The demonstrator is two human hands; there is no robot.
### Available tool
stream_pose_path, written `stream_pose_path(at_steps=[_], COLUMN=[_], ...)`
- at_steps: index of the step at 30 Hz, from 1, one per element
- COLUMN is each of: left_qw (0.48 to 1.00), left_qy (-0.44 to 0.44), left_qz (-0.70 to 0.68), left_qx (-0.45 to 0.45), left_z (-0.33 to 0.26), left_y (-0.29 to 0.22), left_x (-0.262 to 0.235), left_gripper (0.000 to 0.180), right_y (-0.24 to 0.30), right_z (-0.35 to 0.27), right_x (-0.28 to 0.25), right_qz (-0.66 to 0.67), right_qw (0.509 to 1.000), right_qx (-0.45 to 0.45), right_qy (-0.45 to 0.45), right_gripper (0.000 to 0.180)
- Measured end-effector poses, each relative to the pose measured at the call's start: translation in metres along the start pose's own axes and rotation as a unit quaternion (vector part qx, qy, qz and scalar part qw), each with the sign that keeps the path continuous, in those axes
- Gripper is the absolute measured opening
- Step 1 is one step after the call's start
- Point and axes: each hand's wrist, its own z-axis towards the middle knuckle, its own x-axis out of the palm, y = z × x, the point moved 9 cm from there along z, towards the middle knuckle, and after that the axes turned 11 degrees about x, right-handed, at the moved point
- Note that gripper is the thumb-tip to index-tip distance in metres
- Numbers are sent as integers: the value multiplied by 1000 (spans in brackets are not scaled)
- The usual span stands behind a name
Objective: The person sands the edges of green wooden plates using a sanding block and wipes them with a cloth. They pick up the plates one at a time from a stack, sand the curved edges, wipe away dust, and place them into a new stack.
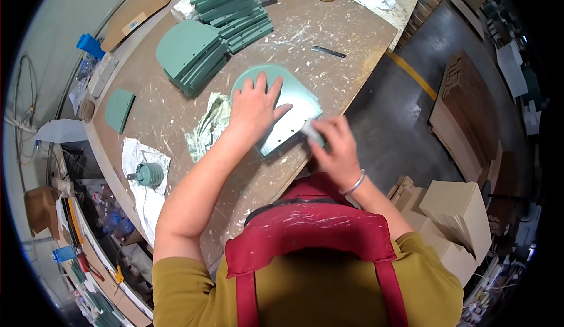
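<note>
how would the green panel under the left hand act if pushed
The green panel under the left hand is probably stiff, judging by its flat face and crisp edges. It would likely slide rather than roll, since it rests broad side up. Its bright sheen suggests it may be somewhat slippery.

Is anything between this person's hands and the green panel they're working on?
The left hand rests on the green panel, nothing visible between. A blurred, small pale item in the right hand comes between it and the panel's edge.
</note>
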Motion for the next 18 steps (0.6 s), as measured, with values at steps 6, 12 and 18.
stream_pose_path(at_steps=[6,12,18], left_qw=[1000,999,976], left_qy=[-12,23,-98], left_qz=[-7,-26,-158], left_qx=[4,-18,-116], left_z=[0,6,-48], left_y=[0,1,76], left_x=[-3,-1,-21], left_gripper=[62,62,53], right_y=[-3,71,58], right_z=[5,-46,-6], right_x=[3,75,31], right_qz=[-47,-5,99], right_qw=[999,979,982], right_qx=[3,-131,-56], right_qy=[-20,155,153], right_gripper=[36,40,35])
